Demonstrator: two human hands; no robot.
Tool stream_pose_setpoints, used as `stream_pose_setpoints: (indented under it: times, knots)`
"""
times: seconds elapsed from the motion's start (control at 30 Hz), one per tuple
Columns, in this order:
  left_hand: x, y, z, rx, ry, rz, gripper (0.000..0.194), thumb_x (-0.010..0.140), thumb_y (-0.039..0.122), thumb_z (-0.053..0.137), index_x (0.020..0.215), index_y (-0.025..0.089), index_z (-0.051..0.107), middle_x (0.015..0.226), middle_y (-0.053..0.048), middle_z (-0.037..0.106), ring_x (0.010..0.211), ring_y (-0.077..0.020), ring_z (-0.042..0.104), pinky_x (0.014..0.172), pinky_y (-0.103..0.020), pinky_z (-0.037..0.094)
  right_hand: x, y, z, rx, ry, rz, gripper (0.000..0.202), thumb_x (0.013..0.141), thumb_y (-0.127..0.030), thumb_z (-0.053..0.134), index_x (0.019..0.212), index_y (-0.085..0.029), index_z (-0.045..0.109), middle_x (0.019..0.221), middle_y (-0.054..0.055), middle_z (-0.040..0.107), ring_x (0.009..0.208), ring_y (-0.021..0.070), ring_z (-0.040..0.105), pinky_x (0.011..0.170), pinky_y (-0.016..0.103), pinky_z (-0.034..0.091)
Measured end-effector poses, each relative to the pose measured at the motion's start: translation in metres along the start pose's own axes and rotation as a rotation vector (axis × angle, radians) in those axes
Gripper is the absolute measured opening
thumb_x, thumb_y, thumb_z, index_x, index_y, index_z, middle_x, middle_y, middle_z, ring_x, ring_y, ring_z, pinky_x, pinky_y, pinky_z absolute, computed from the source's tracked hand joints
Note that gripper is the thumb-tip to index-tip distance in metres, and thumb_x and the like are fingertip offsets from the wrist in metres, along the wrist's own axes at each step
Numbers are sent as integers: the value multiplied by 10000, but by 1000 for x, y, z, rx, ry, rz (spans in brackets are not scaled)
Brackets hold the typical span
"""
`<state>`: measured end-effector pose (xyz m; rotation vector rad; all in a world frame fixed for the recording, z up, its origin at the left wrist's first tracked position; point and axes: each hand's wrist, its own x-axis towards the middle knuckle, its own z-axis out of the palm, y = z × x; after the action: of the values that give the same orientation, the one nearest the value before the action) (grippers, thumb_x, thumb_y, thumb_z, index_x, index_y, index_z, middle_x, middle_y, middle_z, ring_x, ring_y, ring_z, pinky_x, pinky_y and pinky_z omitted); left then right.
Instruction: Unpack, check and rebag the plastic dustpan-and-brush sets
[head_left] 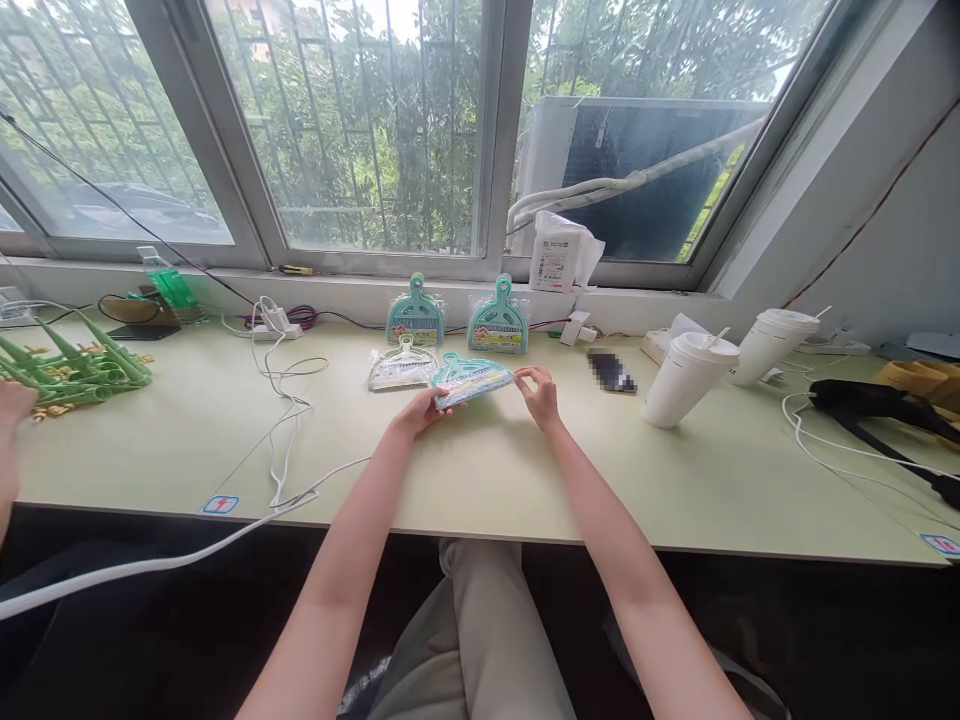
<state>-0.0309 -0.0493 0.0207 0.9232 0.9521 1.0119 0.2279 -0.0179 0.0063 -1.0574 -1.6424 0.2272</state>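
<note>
My left hand [424, 412] grips the near left edge of a wrapped teal mini dustpan and brush set [472, 380], tilted just above the table. At its right corner, the thumb and fingers of my right hand [538, 393] pinch the edge of the clear wrapping. Right behind it lies a pale wrapped dustpan set [403, 366]. Two more teal sets, one on the left [415, 318] and one on the right [499, 320], stand upright against the wall below the window.
White cables [281, 430] run across the table [480, 480] on my left. Two white cups, a near one [681, 385] and a far one [772, 345], and a blurred dark object [611, 370] stand right. Another person's hand [13, 400] is beside green plastic pieces [82, 365] at far left.
</note>
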Motion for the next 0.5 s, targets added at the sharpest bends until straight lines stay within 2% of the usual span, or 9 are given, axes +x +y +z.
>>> stream_pose_setpoints:
  times: [0.07, 0.13, 0.2, 0.33, 0.4, 0.5]
  knots:
    - [-1, -1, -1, 65, -105, 3, 289, 796, 193, 581, 1062, 85, 543, 798, -126, 719, 471, -101, 569, 445, -202, 460, -1, 1, 2, 0, 15, 71, 212, 905, -362, 493, 890, -200, 630, 980, 78, 672, 971, 228, 572, 881, 377, 426]
    - [0, -1, -1, 100, -154, 7, 269, 797, 198, 593, 1038, 93, 540, 808, -138, 724, 477, -103, 576, 448, -199, 459, -2, 2, 2, -47, 9, 83, 251, 933, -367, 426, 904, -193, 605, 957, 85, 661, 956, 229, 571, 884, 380, 417]
    - [0, -2, -1, 82, -138, 10, 246, 794, 176, 588, 1022, 96, 538, 797, -135, 723, 503, -112, 597, 427, -187, 441, -4, 1, 0, -97, -28, 37, 271, 940, -406, 422, 922, -194, 591, 942, 83, 654, 948, 230, 571, 905, 386, 404]
    - [1, -2, 0, 1, -42, 17, 218, 794, 145, 570, 1002, 84, 543, 753, -134, 713, 535, -114, 613, 409, -166, 428, -5, -2, -4, -82, -121, -71, 366, 811, -497, 646, 1032, -209, 603, 964, 72, 664, 936, 237, 577, 921, 391, 412]
    - [1, -1, -1, -13, -30, 10, 209, 796, 140, 568, 996, 82, 544, 752, -139, 711, 552, -118, 624, 410, -161, 431, -4, -3, -5, -64, -114, -88, 314, 795, -474, 672, 982, -222, 655, 965, 71, 669, 958, 245, 569, 924, 398, 419]
    - [0, 0, -2, -12, -55, -3, 205, 804, 130, 556, 1005, 95, 546, 786, -134, 714, 602, -136, 657, 403, -162, 438, -2, -6, -4, -1, -52, -32, 216, 835, -436, 624, 821, -240, 715, 942, 64, 667, 959, 239, 567, 912, 398, 431]
